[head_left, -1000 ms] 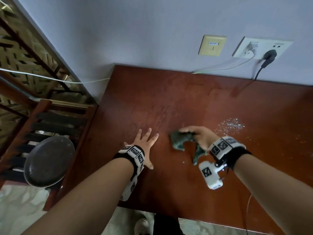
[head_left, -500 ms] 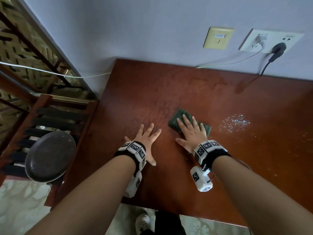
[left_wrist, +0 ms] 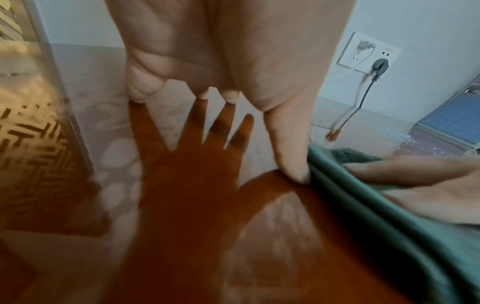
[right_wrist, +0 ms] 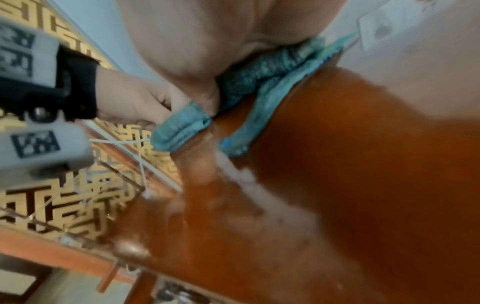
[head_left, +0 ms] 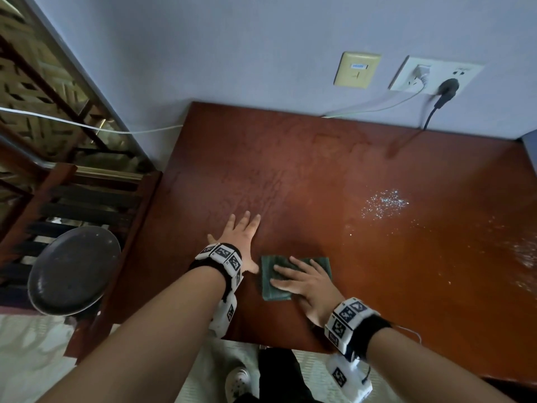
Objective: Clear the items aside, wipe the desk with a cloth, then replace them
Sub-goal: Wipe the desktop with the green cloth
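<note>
A folded green cloth (head_left: 268, 282) lies flat on the red-brown wooden desk (head_left: 319, 175), near its front edge. My right hand (head_left: 302, 279) presses down on the cloth with straight, spread fingers. My left hand (head_left: 241, 237) lies flat on the bare wood just left of the cloth, fingers spread, its thumb beside the cloth's edge. In the left wrist view the left thumb (left_wrist: 291, 156) touches the cloth (left_wrist: 363, 205). The right wrist view is blurred; the cloth (right_wrist: 254, 86) shows under my palm.
White specks (head_left: 383, 203) are scattered on the desk to the right, with wet streaks (head_left: 526, 254) farther right. Wall sockets (head_left: 430, 77) with cables sit behind the desk. A round dark tray (head_left: 72, 270) rests on a wooden rack to the left.
My right hand first spread the bunched cloth flat, then slid it toward the front edge and leftward, close to my left thumb. The left hand stayed flat on the desk.
</note>
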Tool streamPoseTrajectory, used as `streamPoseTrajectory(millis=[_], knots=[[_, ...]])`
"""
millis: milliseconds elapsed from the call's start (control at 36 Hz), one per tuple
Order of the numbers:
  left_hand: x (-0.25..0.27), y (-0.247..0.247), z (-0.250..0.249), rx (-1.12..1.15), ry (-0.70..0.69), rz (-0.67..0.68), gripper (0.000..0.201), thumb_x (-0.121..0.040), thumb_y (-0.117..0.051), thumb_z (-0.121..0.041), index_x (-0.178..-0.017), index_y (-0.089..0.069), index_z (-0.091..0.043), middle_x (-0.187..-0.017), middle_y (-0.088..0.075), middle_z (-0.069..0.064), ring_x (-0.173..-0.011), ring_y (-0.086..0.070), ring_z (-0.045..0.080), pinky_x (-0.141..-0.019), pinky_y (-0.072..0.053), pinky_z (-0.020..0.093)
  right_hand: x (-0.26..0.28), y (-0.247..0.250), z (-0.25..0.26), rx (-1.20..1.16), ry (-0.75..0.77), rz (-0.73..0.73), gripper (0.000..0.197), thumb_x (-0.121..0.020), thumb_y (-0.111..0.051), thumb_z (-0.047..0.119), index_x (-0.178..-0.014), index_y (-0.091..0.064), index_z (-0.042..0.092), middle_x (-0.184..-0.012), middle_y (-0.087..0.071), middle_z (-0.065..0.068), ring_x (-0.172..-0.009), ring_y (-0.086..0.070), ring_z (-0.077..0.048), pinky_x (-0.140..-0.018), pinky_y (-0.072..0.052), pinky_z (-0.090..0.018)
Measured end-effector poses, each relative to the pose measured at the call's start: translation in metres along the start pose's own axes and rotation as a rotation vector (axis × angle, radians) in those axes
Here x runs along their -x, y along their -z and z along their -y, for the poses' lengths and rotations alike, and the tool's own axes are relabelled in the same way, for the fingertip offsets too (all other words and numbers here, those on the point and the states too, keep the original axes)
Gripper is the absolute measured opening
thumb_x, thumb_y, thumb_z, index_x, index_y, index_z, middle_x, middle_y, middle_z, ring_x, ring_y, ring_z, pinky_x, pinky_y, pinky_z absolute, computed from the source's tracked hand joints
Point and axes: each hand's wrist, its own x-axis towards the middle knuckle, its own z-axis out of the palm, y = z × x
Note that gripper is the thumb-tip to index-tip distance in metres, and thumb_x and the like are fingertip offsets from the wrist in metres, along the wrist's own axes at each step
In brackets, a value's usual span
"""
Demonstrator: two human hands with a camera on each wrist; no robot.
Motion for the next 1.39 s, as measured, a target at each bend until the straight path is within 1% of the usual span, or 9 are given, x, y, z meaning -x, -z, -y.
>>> streamPoseTrajectory(millis=[111, 194, 306, 389, 444, 528, 1083, 1278, 1389], knots=[[0.010, -0.010, 0.009, -0.046, -0.054, 0.017, 0.119, -0.077, -0.079, -0.050, -0.156, 0.010, -0.039, -0.162, 0.027, -0.012, -0.150, 0.022, 0.023, -0.113, -0.009, 0.072, 0.009, 0.011, -0.005, -0.231, -0.015, 0.062, 0.056, -0.089, -0.044, -0.009, -0.126, -0.061, 0.030, -0.142, -0.045, 0.017, -0.138, -0.021, 0.001, -0.120, -0.008, -0.040], [0.016, -0.011, 0.016, -0.104, -0.087, 0.085, 0.131, -0.069, -0.086, -0.046, -0.155, 0.012, -0.041, -0.158, 0.033, -0.013, -0.148, 0.028, 0.023, -0.112, -0.005, 0.072, 0.010, 0.031, -0.004, -0.488, -0.237, -0.001, 0.053, -0.089, -0.046, -0.010, -0.111, -0.069, 0.032, -0.131, -0.056, 0.017, -0.126, -0.045, 0.000, -0.117, -0.024, -0.036], [0.022, -0.014, 0.022, -0.145, -0.101, 0.110, 0.138, -0.065, -0.090, -0.040, -0.154, 0.015, -0.042, -0.157, 0.036, -0.013, -0.147, 0.031, 0.023, -0.110, -0.005, 0.075, -0.004, 0.063, 0.001, -0.928, -0.499, -0.297, 0.033, -0.092, -0.052, 0.009, -0.116, -0.067, 0.026, -0.122, -0.059, 0.010, -0.098, -0.058, -0.007, -0.089, -0.049, -0.025], [0.026, -0.018, 0.021, -0.119, -0.093, 0.102, 0.135, -0.068, -0.089, -0.038, -0.154, 0.014, -0.042, -0.158, 0.034, -0.014, -0.147, 0.029, 0.022, -0.112, -0.004, 0.073, -0.026, 0.059, -0.017, -0.386, -0.478, -0.341, 0.047, -0.098, -0.042, 0.008, -0.140, -0.045, 0.029, -0.151, -0.033, 0.012, -0.142, -0.025, -0.021, -0.117, -0.022, -0.035], [0.029, -0.021, 0.022, -0.097, -0.088, 0.087, 0.132, -0.070, -0.088, -0.037, -0.155, 0.014, -0.039, -0.159, 0.031, -0.015, -0.148, 0.027, 0.020, -0.113, -0.004, 0.072, -0.039, 0.041, -0.024, -0.149, -0.535, -0.210, 0.057, -0.098, -0.044, 0.025, -0.150, -0.021, 0.032, -0.159, -0.006, 0.012, -0.148, 0.002, -0.022, -0.120, -0.003, -0.046], [0.033, -0.026, 0.027, -0.063, -0.088, 0.056, 0.130, -0.073, -0.086, -0.037, -0.156, 0.014, -0.035, -0.161, 0.026, -0.015, -0.149, 0.023, 0.018, -0.114, -0.004, 0.070, -0.046, 0.014, -0.015, 0.051, -0.564, -0.157, 0.073, -0.095, -0.041, 0.049, -0.152, 0.002, 0.035, -0.158, 0.015, 0.013, -0.146, 0.014, -0.022, -0.117, 0.001, -0.046], [0.052, -0.049, 0.038, -0.114, -0.130, 0.003, 0.076, -0.103, -0.051, -0.023, -0.159, 0.001, -0.025, -0.165, 0.015, -0.008, -0.152, 0.012, 0.019, -0.117, -0.013, 0.062, 0.052, -0.046, 0.022, 0.112, -0.026, 0.062, 0.049, -0.100, -0.035, 0.040, -0.144, -0.018, 0.052, -0.154, 0.001, 0.031, -0.144, 0.018, -0.005, -0.115, 0.013, -0.038], [0.057, -0.053, 0.035, -0.134, -0.109, 0.028, 0.075, -0.104, -0.048, -0.023, -0.159, 0.003, -0.026, -0.165, 0.017, -0.009, -0.152, 0.013, 0.021, -0.117, -0.015, 0.062, 0.088, -0.042, 0.004, 0.113, -0.309, -0.002, 0.054, -0.092, -0.010, 0.058, -0.142, 0.006, 0.051, -0.153, 0.015, 0.026, -0.143, 0.024, -0.012, -0.118, 0.009, -0.043], [0.059, -0.053, 0.032, -0.144, -0.085, 0.038, 0.075, -0.105, -0.046, -0.021, -0.159, 0.005, -0.026, -0.164, 0.019, -0.009, -0.152, 0.014, 0.021, -0.118, -0.015, 0.061, 0.077, -0.056, 0.021, 0.064, -0.633, -0.184, 0.058, -0.099, -0.024, 0.051, -0.148, 0.006, 0.042, -0.153, 0.017, 0.021, -0.145, 0.018, -0.018, -0.118, 0.003, -0.045]])
